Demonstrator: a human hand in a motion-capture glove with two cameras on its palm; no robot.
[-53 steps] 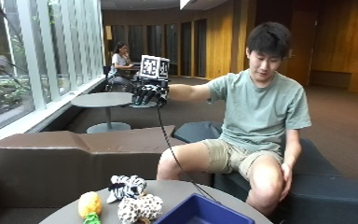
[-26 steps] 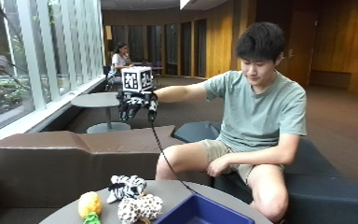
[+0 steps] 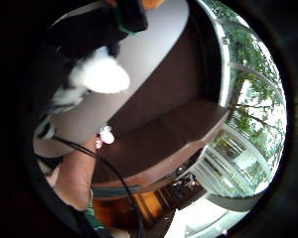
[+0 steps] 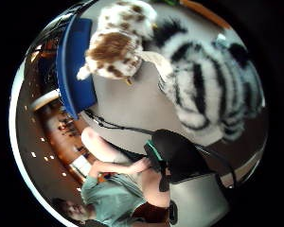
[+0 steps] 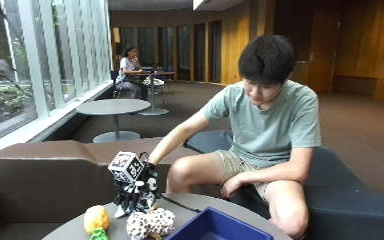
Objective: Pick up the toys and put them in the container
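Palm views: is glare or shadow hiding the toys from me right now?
Thumb-side palm view: even light, zebra, spotted toy and container all readable. Little-finger palm view: windows glare white, zebra fur close by mostly in shadow. Outside view: side daylight, no glare on the table; the hand covers the zebra.

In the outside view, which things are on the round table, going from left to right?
Yellow plush toy with green base → brown-spotted white plush toy → blue plastic container. The gloved right hand and zebra-striped plush toy overlap, so both are omitted.

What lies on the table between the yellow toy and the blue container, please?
In the outside view, the brown-spotted white plush lies between the yellow toy and the blue container.
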